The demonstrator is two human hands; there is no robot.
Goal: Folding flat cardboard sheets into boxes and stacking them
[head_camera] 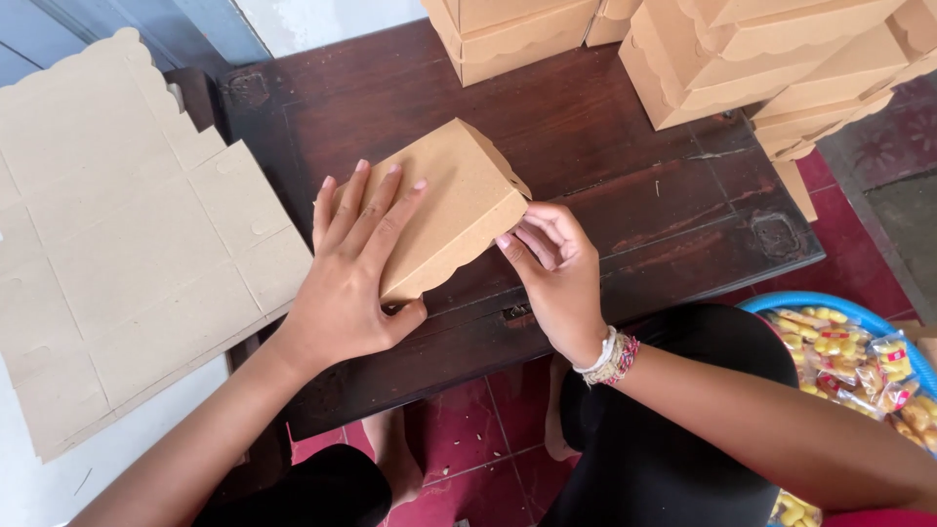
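The dark wooden table carries everything you are working on, and the stack of flat die-cut cardboard sheets lies well off to the outside of your left hand, hanging over the table's edge. Beyond your fingertips, at the far side, stand the finished brown boxes, piled several high. Just beside your right forearm sits a blue basin of wrapped yellow snacks.

Between your two hands lies the half-folded kraft box, resting on the table and tilted, one corner raised toward the far side. Your left hand lies flat on its top panel, fingers spread and pressing down, not wrapped around anything. Your right hand has its fingertips curled together against the box's near right corner, pinching or tucking at the edge; whether a flap is actually caught between them I cannot tell.

The box is plain matte brown board with a scalloped edge along its lower flap and a small notch on the side panel.

As I judge it, the risk sits at that right corner: push a tab at an angle and the thin board may crease or tear at the notch. Lean too hard with the flat left palm and the hollow panel could buckle, or the box could skid on the smooth wood.
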